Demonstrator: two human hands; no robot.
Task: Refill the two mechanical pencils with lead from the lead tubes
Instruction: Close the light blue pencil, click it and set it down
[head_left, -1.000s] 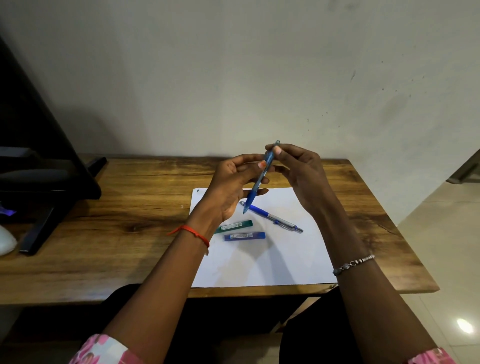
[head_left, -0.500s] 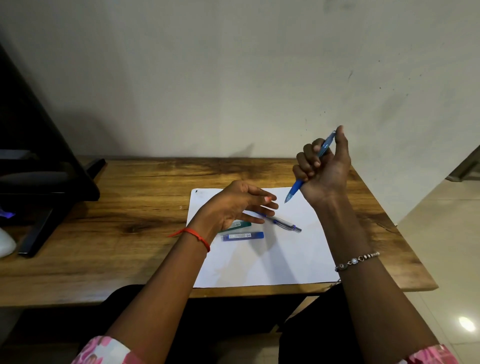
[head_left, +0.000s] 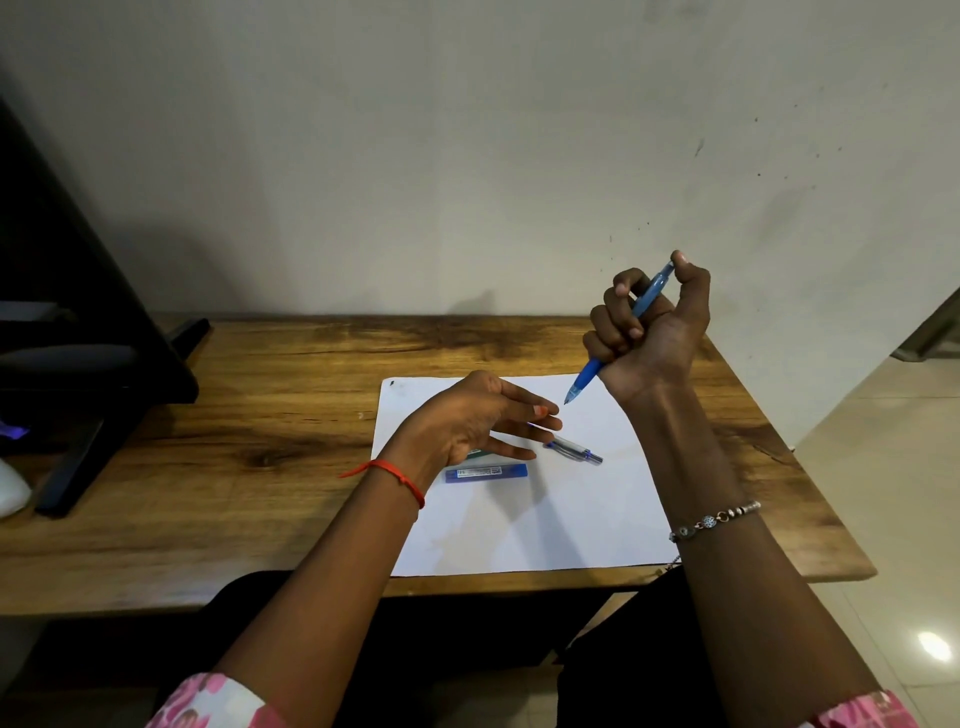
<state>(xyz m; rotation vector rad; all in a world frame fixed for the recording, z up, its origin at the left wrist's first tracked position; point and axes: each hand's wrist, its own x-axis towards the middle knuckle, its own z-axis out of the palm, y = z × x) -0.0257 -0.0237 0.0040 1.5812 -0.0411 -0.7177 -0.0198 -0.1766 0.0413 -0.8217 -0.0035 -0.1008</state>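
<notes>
My right hand (head_left: 652, 332) is raised above the desk's right side, fist closed around a light blue mechanical pencil (head_left: 589, 371), tip slanting down-left, thumb on its top end. My left hand (head_left: 467, 426) hovers open over the white paper (head_left: 545, 519), fingers spread and pointing right. A second mechanical pencil (head_left: 574, 448), clear and blue, lies on the paper, partly hidden by my left fingers. A blue lead tube (head_left: 485, 472) lies on the paper just below my left hand. A green lead tube (head_left: 475, 453) is mostly hidden under that hand.
The wooden desk (head_left: 260, 415) stands against a plain wall. A black monitor stand (head_left: 104, 364) takes up the left end, with a white object (head_left: 10, 488) at the far left edge. Tiled floor (head_left: 883, 467) lies to the right.
My left hand let go of the light blue pencil and dropped toward the paper. My right hand carried the pencil up and to the right, now gripping it in a fist.
</notes>
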